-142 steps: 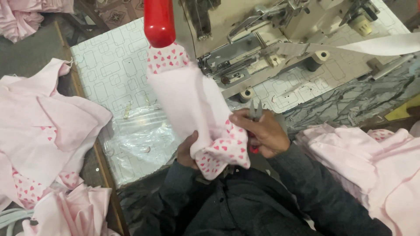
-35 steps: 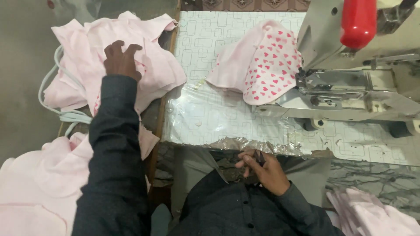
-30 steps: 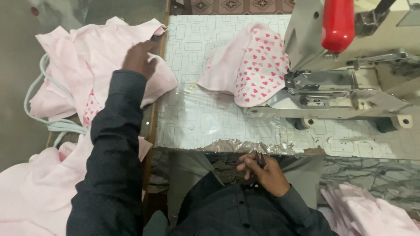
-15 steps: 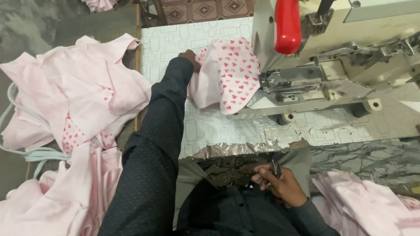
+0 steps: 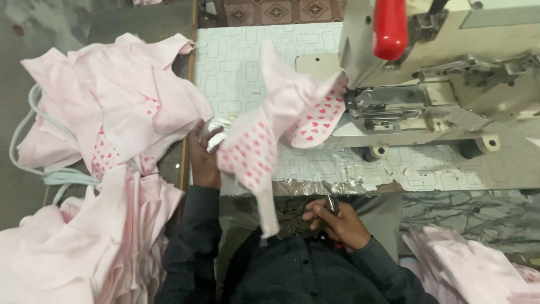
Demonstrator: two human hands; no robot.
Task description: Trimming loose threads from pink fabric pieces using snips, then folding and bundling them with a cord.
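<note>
Since half a second ago, left hand point(image 5: 203, 160) has drawn back from the machine, pulling the pink heart-print garment point(image 5: 270, 126) across the desk point(image 5: 236, 62); grip hidden behind cloth. Right hand point(image 5: 336, 222) clenched on small snips point(image 5: 332, 204) at the lap. Risk: far end snagging under the sewing machine point(image 5: 416, 95).

Pink heart-print garment point(image 5: 264, 141) – crumpled, lifted off table, one end under the machine, strip dangling
</note>
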